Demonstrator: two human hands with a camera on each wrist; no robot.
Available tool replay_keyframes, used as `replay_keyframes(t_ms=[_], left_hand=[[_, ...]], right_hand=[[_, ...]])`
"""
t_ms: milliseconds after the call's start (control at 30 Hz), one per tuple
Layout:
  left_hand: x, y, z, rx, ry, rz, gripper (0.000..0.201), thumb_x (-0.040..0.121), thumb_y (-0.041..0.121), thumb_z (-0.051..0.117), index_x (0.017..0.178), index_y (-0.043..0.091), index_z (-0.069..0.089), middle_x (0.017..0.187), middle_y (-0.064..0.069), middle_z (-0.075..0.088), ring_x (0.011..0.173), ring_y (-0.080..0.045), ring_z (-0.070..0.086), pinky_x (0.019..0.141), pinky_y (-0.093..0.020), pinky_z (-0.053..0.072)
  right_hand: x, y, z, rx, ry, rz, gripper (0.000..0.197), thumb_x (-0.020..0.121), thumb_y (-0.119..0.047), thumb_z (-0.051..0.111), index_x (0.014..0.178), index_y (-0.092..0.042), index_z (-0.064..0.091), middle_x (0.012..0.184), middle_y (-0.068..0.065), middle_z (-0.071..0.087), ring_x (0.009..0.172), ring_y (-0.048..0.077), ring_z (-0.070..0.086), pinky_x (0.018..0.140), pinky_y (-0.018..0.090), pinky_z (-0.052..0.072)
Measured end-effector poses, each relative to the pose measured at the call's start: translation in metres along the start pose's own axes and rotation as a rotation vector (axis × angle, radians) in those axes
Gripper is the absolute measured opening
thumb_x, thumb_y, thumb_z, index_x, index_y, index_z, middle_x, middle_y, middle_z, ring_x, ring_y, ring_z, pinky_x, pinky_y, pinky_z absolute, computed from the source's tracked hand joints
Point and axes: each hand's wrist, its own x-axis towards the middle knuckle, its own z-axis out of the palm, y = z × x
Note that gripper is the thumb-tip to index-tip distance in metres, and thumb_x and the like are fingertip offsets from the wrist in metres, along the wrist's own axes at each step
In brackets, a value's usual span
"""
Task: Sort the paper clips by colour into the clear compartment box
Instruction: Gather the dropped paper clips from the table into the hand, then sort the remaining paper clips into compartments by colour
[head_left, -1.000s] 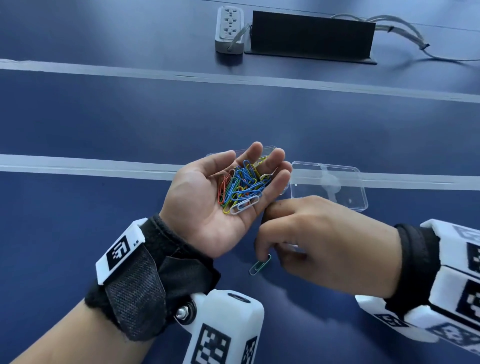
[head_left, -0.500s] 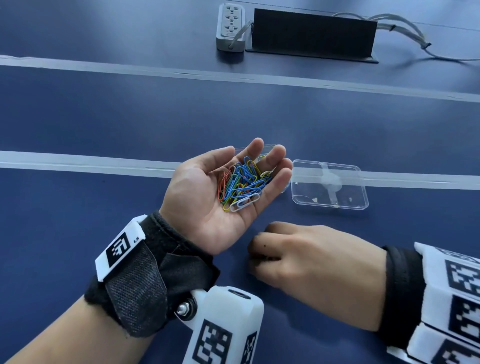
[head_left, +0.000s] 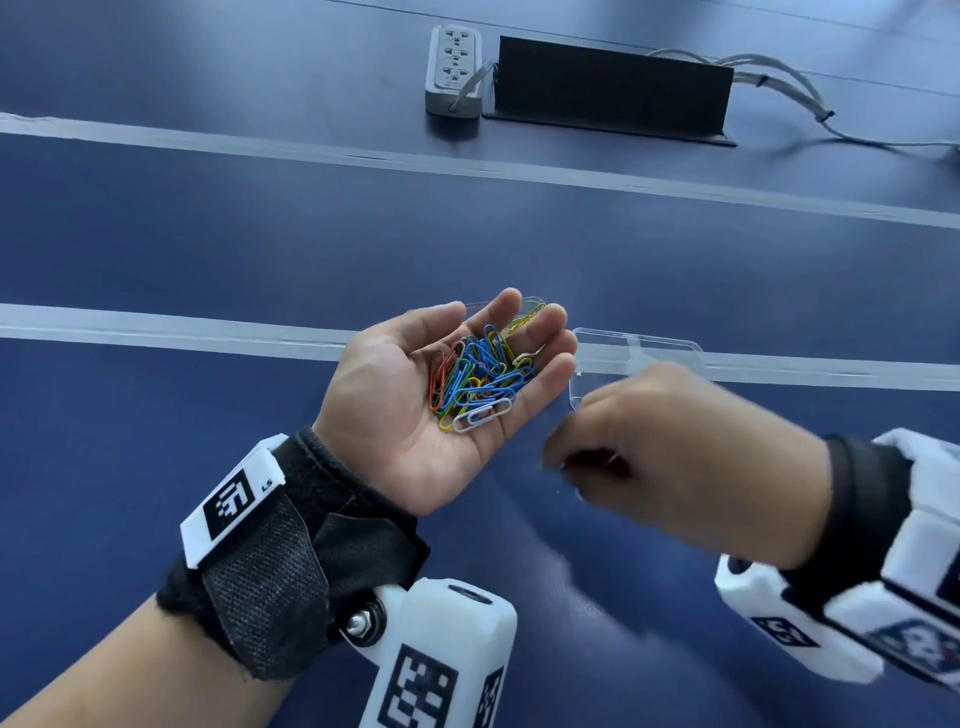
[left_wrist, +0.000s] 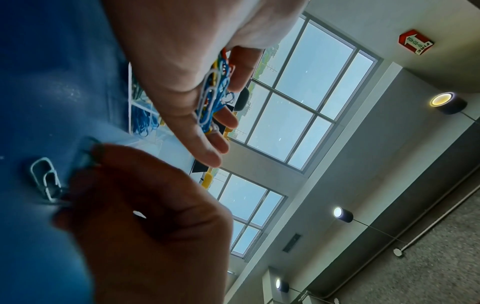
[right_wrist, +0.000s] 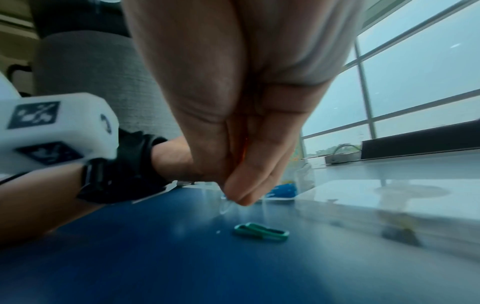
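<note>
My left hand (head_left: 447, 395) is held palm up with a heap of mixed paper clips (head_left: 478, 379) lying on its loosely cupped fingers. To its right my right hand (head_left: 558, 460), blurred, has its fingers curled; its fingertips (right_wrist: 239, 200) pinch a white paper clip (left_wrist: 45, 176) by one end just above the table. A green paper clip (right_wrist: 261, 231) lies loose on the blue table under that hand. The clear compartment box (left_wrist: 141, 115) sits behind my left fingers, mostly hidden in the head view, with blue clips in one compartment.
The box's clear lid (head_left: 639, 353) lies flat to the right of the box, partly behind my right hand. A white power strip (head_left: 452, 70), a black upright panel (head_left: 613, 91) and cables stand at the table's far edge. White tape strips cross the table.
My right hand dropped onto the table over the green clip, then rose and shifted right toward the lid with a white clip in its fingertips. My left hand stayed put.
</note>
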Motion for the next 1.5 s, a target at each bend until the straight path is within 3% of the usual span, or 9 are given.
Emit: replay_keyframes(t_ms=[167,500,700,967,1033,1100,1200,1367,1500], left_hand=[[0.000,-0.002,0.001,0.009,0.023,-0.003,0.031,0.086,0.018,0.041,0.085,-0.001,0.065,0.093,-0.024,0.068,0.081,-0.037,0.068,0.071,-0.046,0.057],[-0.002,-0.012,0.005,0.012,0.031,-0.055,0.031,0.084,0.018,0.044,0.081,-0.003,0.067,0.091,-0.026,0.068,0.076,-0.038,0.068,0.070,-0.047,0.057],[-0.002,-0.018,0.006,0.009,0.021,-0.106,0.032,0.084,0.019,0.044,0.082,-0.003,0.067,0.088,-0.026,0.067,0.077,-0.038,0.067,0.070,-0.046,0.058],[-0.003,-0.019,0.005,0.009,0.026,-0.107,0.033,0.084,0.020,0.044,0.083,-0.003,0.067,0.088,-0.025,0.067,0.078,-0.038,0.067,0.069,-0.045,0.058],[-0.003,-0.019,0.007,0.010,0.027,-0.104,0.033,0.084,0.021,0.045,0.082,-0.003,0.068,0.088,-0.025,0.067,0.078,-0.039,0.068,0.067,-0.044,0.058],[-0.004,-0.020,0.008,0.016,0.037,-0.103,0.034,0.084,0.021,0.045,0.082,-0.003,0.068,0.087,-0.025,0.067,0.077,-0.038,0.068,0.066,-0.044,0.059],[-0.004,-0.021,0.009,0.026,0.048,-0.106,0.034,0.085,0.022,0.044,0.082,-0.003,0.068,0.087,-0.024,0.068,0.077,-0.038,0.068,0.066,-0.045,0.058],[-0.003,-0.023,0.006,0.029,0.055,-0.120,0.034,0.086,0.022,0.044,0.084,-0.002,0.068,0.085,-0.023,0.067,0.076,-0.037,0.068,0.068,-0.045,0.058],[-0.001,-0.028,0.002,0.041,0.082,-0.159,0.033,0.085,0.021,0.044,0.088,-0.003,0.066,0.084,-0.023,0.067,0.074,-0.036,0.067,0.070,-0.046,0.057]], right_hand=[[-0.003,0.007,-0.003,0.014,0.010,0.086,0.025,0.083,-0.020,0.053,0.097,-0.031,0.071,0.076,-0.003,0.068,0.068,0.015,0.058,0.066,0.023,0.043],[-0.009,0.009,0.005,-0.095,-0.132,0.071,0.022,0.091,-0.031,0.046,0.102,-0.029,0.065,0.101,-0.007,0.060,0.091,0.016,0.057,0.079,0.032,0.047],[-0.005,0.004,-0.003,-0.185,-0.180,0.061,0.012,0.082,-0.026,0.044,0.072,-0.022,0.050,0.076,-0.001,0.059,0.070,0.021,0.051,0.062,0.029,0.042],[-0.004,-0.002,-0.008,-0.250,-0.211,0.042,0.038,0.058,-0.020,0.047,0.051,-0.020,0.010,0.045,-0.006,0.008,0.035,0.013,0.012,0.036,0.019,0.006],[-0.004,0.001,-0.005,-0.258,-0.155,0.008,0.034,0.055,-0.018,0.050,0.053,-0.021,0.016,0.047,-0.008,0.007,0.035,0.017,0.014,0.036,0.017,0.004],[-0.004,0.002,-0.002,-0.277,-0.133,0.005,0.022,0.066,-0.015,0.051,0.059,-0.017,0.031,0.049,-0.004,0.027,0.042,0.022,0.029,0.037,0.023,0.017],[-0.004,0.006,0.004,-0.293,-0.085,0.077,0.010,0.080,-0.019,0.041,0.071,-0.016,0.043,0.074,0.003,0.058,0.063,0.025,0.048,0.055,0.031,0.034],[-0.006,0.020,-0.005,-0.104,0.008,0.219,0.021,0.073,-0.021,0.053,0.054,-0.017,0.045,0.044,0.001,0.036,0.045,0.015,0.036,0.046,0.019,0.029],[-0.016,0.028,-0.042,0.144,0.244,0.289,0.009,0.067,-0.023,0.063,0.068,-0.025,0.072,0.051,-0.009,0.060,0.050,0.001,0.053,0.052,0.008,0.040]])
